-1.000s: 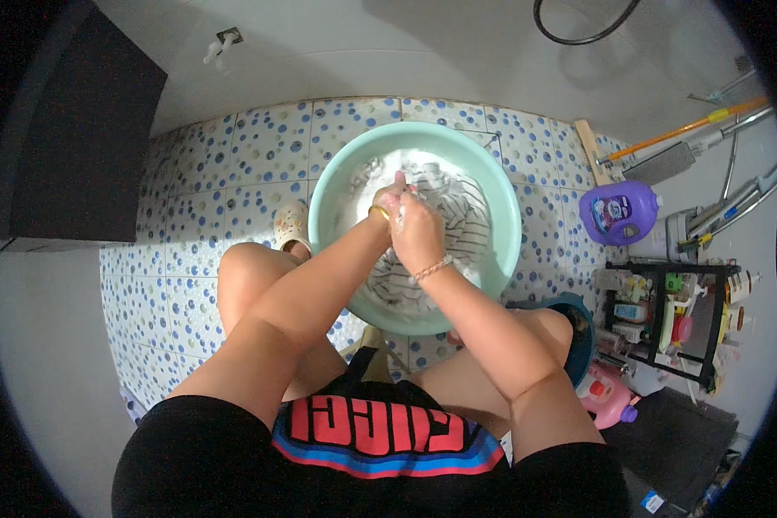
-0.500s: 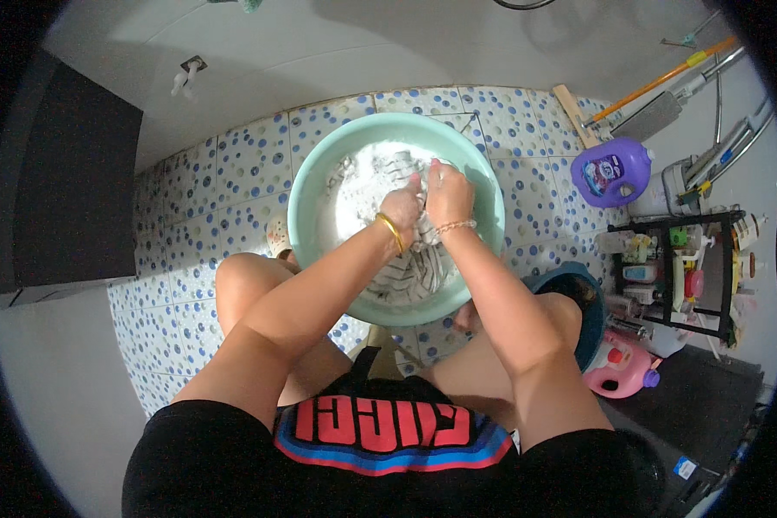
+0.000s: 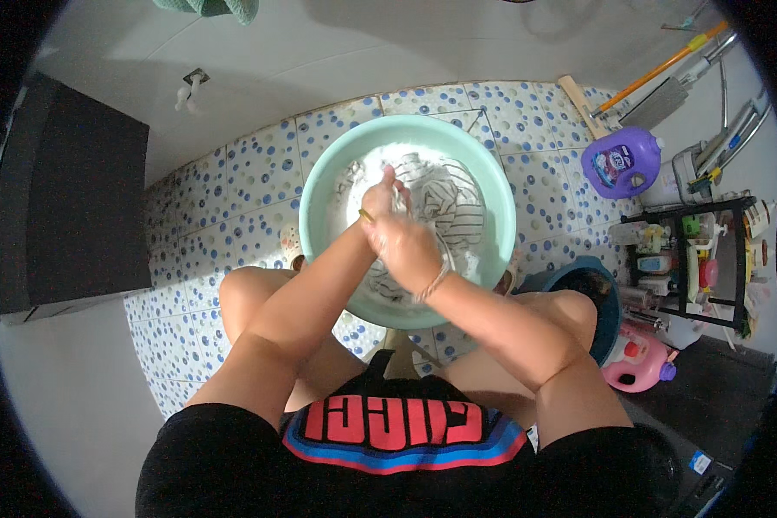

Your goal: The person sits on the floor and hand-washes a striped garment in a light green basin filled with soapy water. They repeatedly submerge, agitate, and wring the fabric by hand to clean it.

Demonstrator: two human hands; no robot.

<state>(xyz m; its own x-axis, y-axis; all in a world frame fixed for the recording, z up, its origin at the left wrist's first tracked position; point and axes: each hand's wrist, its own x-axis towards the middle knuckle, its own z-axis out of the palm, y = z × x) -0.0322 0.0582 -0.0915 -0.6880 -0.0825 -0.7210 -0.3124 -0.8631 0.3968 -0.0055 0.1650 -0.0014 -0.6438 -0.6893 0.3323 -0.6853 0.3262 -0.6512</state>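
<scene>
A wide mint-green basin [image 3: 502, 186] stands on the floor between my knees, holding white suds and a soaked white cloth with dark stripes [image 3: 462, 211]. Over the basin's middle, my left hand [image 3: 381, 198] is closed round a bunched fold of the cloth, thumb upward, a gold bangle at the wrist. My right hand [image 3: 406, 250], wearing a beaded bracelet, lies across the left wrist and is slightly blurred. Its fingers curl closed with cloth trailing beneath them; the fingertips are hidden. The rest of the cloth spreads in the suds to the right.
To the right are a purple jug [image 3: 622, 164], a black rack [image 3: 682, 259] of bottles, a dark teal bucket [image 3: 609, 302] and a pink jug [image 3: 639, 361]. Mop handles [image 3: 665, 65] lean behind. At left stands a dark cabinet [image 3: 78, 190]; a pipe fitting [image 3: 190, 91] juts from the wall.
My right hand has moved left and nearer me, from beside the left hand to across its wrist. My left hand has shifted slightly left. More striped cloth shows at right. The view has shifted slightly.
</scene>
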